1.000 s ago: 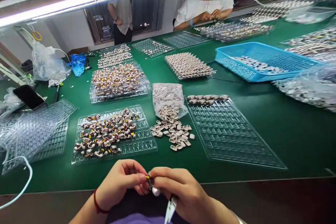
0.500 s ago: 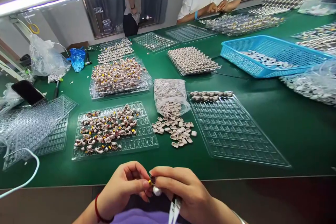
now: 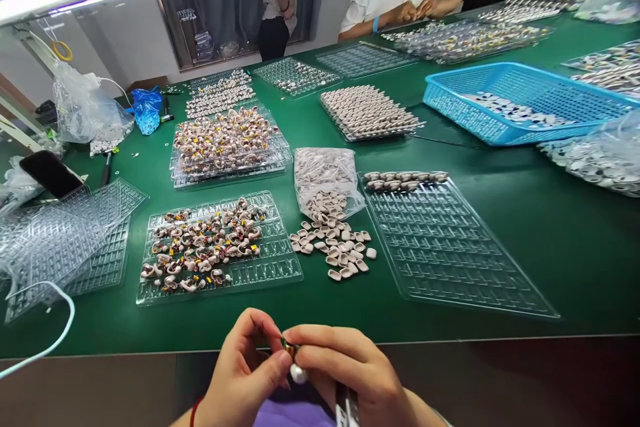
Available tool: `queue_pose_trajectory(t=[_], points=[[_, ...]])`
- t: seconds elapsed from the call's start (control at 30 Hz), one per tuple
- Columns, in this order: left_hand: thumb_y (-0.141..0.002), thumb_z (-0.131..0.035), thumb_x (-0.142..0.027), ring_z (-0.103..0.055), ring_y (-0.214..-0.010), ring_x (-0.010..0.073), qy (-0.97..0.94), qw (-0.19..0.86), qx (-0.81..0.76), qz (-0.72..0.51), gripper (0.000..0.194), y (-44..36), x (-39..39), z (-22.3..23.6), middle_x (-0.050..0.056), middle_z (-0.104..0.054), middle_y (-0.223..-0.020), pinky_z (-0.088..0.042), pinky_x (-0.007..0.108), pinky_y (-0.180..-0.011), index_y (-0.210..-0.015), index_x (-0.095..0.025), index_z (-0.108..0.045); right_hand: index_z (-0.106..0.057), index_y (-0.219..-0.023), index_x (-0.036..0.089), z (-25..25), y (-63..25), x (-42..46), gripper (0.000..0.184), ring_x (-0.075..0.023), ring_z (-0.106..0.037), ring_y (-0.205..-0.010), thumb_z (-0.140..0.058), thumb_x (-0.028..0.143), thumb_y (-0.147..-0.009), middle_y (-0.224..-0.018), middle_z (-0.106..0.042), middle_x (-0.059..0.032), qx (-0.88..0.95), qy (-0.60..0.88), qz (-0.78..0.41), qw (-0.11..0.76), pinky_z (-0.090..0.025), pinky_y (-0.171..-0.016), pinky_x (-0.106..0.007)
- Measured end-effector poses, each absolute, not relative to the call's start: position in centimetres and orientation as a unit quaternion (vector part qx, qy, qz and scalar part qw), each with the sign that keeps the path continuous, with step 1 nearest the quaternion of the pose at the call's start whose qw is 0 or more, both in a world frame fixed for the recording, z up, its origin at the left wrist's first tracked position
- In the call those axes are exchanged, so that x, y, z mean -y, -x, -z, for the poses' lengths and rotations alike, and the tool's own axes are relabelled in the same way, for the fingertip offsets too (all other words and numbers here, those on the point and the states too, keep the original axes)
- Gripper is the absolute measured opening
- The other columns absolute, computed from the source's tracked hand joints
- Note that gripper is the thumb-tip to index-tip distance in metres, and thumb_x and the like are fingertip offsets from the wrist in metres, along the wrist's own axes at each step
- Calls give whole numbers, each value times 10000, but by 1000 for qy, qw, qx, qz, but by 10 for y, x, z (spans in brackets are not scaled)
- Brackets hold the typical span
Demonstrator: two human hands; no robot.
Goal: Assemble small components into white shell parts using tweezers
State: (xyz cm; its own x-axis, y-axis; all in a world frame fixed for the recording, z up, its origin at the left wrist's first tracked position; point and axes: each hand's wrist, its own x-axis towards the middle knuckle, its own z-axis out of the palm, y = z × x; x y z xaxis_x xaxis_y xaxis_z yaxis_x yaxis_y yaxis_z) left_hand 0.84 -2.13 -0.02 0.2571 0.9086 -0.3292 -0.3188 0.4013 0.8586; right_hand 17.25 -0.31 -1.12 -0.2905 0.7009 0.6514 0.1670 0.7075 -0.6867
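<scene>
In front of the table's near edge, my left hand (image 3: 250, 370) pinches a small earphone part (image 3: 299, 373) between thumb and forefinger. The part shows a shiny, pale rounded end and a dark and gold bit above it; the fingers cover the rest. From the other side, the fingertips of my right hand (image 3: 353, 367) close on the same part. Metal tweezers (image 3: 347, 407) are tucked in my right palm and point down. Nearest on the table is a clear tray (image 3: 275, 271) with several similar curved earphone parts (image 3: 200, 247).
Loose beige shells (image 3: 345, 253) spill from a plastic bag (image 3: 325, 170). To their right lies a clear tray (image 3: 450, 253) with shells along its far end. Beyond are filled trays (image 3: 370, 110) and a blue basket (image 3: 480, 130). A co-worker (image 3: 385, 0) sits across the table; another person (image 3: 277, 3) stands behind.
My left hand has shifted slightly right, and its thumb now lies higher against the part. The tweezers in my right hand have swung to the right. The standing person has moved right.
</scene>
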Motion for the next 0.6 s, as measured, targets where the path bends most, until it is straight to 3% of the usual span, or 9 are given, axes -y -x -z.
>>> queue_pose_trajectory(t=[0.23, 0.4, 0.6], points=[[-811, -728, -324, -605, -762, 134, -468, 665, -441, -379, 270, 3, 16, -7, 19, -649, -824, -486, 222, -701, -1019, -208, -601, -657, -889, 191, 13, -176, 4, 186, -140, -697, -623, -491, 151, -961, -789, -728, -78, 762, 278, -264, 521, -547, -574, -190], [-784, -747, -317, -623, -707, 156, -502, 676, -437, -316, 263, 10, 12, -11, 41, -657, -790, -492, 249, -674, -985, -176, -651, -667, -860, 196, 13, -179, 2, 223, -147, -703, -655, -476, 189, -975, -757, -719, -70, 768, 248, -307, 504, -560, -615, -197], [-769, -764, -314, -587, -706, 129, -473, 666, -439, -375, 212, 4, 15, -6, 23, -632, -775, -474, 209, -668, -921, -185, -692, -612, -965, 219, 16, -177, 2, 142, -147, -702, -705, -511, 121, -946, -817, -713, -57, 735, 249, -377, 505, -559, -630, -205]])
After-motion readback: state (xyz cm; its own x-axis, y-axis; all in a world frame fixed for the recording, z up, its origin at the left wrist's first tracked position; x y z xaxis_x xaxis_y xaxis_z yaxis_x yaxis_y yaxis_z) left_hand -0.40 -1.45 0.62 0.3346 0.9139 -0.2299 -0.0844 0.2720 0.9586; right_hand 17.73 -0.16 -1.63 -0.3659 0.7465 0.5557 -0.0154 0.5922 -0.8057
